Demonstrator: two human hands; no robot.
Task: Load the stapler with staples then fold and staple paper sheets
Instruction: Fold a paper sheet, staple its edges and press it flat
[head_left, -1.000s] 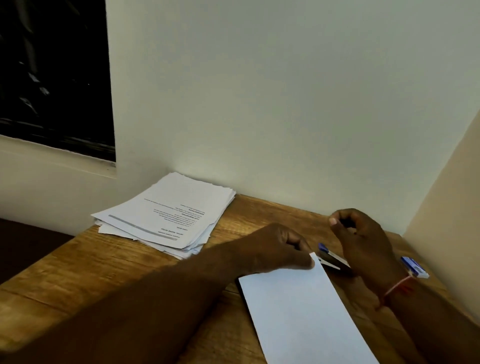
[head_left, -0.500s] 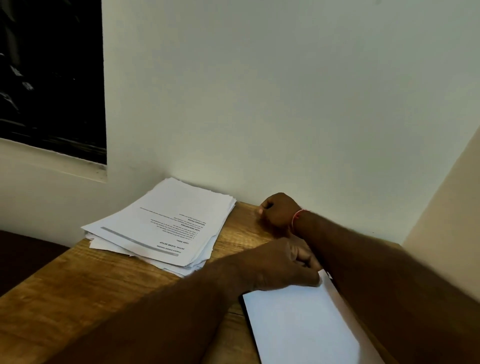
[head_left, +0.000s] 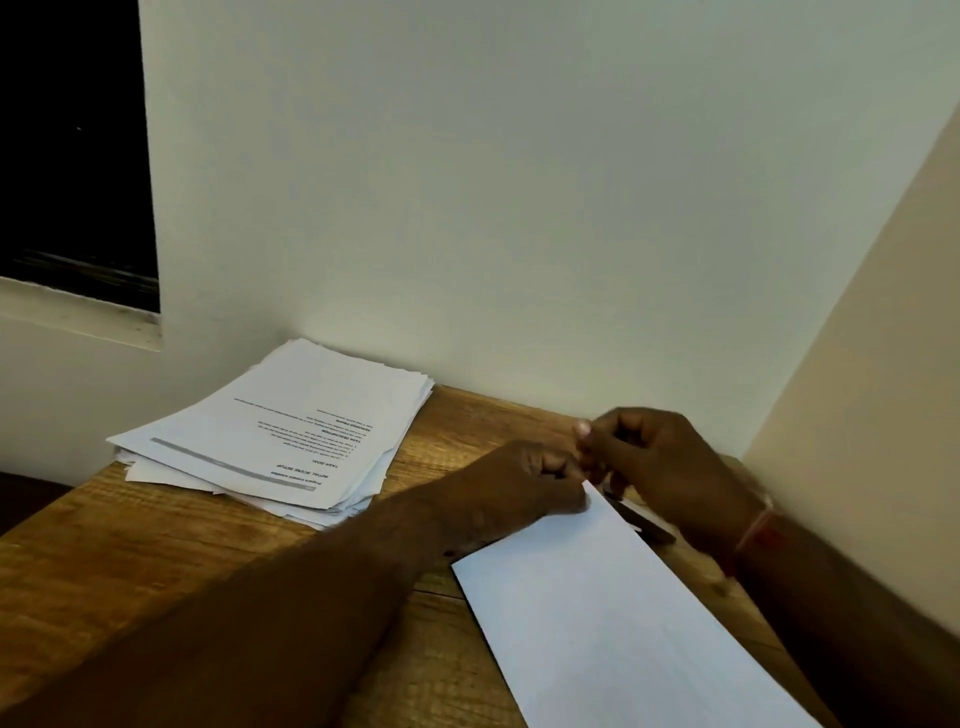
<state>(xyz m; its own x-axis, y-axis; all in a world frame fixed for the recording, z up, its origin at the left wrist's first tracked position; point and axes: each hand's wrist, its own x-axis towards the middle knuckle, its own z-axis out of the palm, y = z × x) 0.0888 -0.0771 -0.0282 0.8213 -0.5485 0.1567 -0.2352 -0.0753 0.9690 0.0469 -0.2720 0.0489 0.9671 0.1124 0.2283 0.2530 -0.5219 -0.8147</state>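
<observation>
The fingers (head_left: 563, 480) of the left hand (head_left: 519, 480) are curled tight, and their tips grip the far corner of the folded sheet (head_left: 613, 608). On the right hand (head_left: 665, 467) the fingers are curled too, with the thumb tip (head_left: 582, 428) raised against the forefinger. That hand is blurred on my feed, so I cannot tell whether anything small sits in that pinch.

I count two hands, one folded sheet, one stack of papers (head_left: 280, 426), one stapler (head_left: 647, 525) and one red band (head_left: 758, 532) on the right wrist.

The folded sheet is plain white and lies flat on the desk (head_left: 156, 551). It runs slantwise from the hands, near the far right corner, down toward the near edge. The stapler shows only as a dark bar just beside the sheet's right edge, partly hidden under the right hand. Both hands meet over the sheet's far corner, almost touching each other.

The stack of papers rests at the desk's far left corner, against the wall (head_left: 519, 208), with loose sheets fanned out and overhanging the left edge. Its top page is printed and faces away from me, upside down. I can make out the headings "INITIAL SCENE SETUP" and "TASK GOAL"; the finer lines are too small to read. No brand shows on the stapler.

A dark window (head_left: 72, 145) sits above the stack, to its left.
</observation>
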